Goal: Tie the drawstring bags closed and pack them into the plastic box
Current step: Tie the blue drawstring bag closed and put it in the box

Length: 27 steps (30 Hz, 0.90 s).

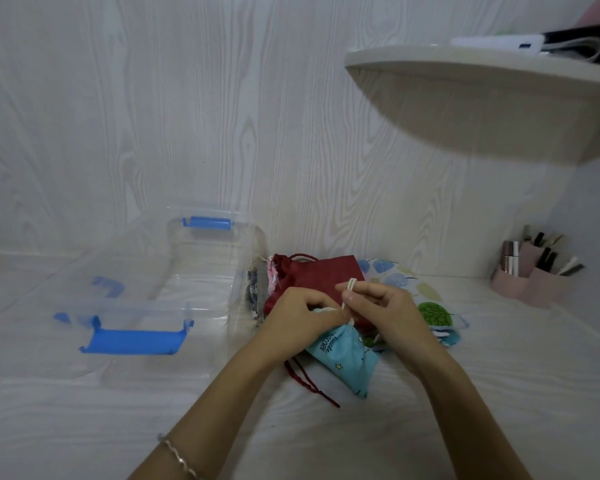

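The blue bag (347, 358) is held just in front of the pile of bags (326, 271); the left hand (302, 315) grips its neck, the right hand (385, 306) pinches the cord (347, 296); I would pull the knot snug against the neck while the left holds firm; the plastic box (207, 224) stands open at the left.

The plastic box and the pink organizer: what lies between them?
In the head view, a pile of drawstring bags: a dark red bag, a leaf-print bag, and the blue bag, gripped by the left hand, its cord pinched by the right hand.
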{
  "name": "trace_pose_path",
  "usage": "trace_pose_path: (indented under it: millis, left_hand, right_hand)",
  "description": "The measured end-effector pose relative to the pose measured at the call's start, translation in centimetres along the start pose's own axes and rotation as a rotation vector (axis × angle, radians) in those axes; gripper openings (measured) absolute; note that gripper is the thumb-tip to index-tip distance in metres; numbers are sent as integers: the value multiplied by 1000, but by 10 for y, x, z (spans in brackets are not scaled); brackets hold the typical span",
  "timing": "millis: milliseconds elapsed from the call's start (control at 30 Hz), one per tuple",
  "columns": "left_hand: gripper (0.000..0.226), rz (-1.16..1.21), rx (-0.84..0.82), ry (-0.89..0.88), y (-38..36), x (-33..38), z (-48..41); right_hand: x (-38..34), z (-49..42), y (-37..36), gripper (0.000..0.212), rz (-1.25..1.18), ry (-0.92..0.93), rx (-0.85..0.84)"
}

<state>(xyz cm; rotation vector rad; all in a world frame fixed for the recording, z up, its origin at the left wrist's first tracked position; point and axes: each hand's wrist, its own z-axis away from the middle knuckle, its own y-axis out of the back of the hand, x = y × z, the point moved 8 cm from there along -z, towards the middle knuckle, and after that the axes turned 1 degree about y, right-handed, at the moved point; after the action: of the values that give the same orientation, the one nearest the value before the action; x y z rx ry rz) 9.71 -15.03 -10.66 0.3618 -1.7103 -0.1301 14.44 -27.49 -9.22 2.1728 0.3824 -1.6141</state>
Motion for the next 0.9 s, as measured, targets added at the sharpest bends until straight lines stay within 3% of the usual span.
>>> trace_pose_path:
  millis: [233,467,633,767,900]
  left_hand:
    - [15,248,54,196,5,-14,0]
    - [12,-47,109,75,9,-9,-2]
    - [12,-42,134,24,15,-4,-3]
    - [9,-70,180,-109,16,7,-2]
    - [13,-160,145,-123,11,4,-4]
  right_hand:
    - [2,1,-3,22,50,-28,-104]
    - [-1,1,-5,18,116,44,-43]
    - [-6,1,-1,19,61,123,49]
    - [-13,3,-3,27,324,279,84]
    - [-18,8,-5,36,530,418,129]
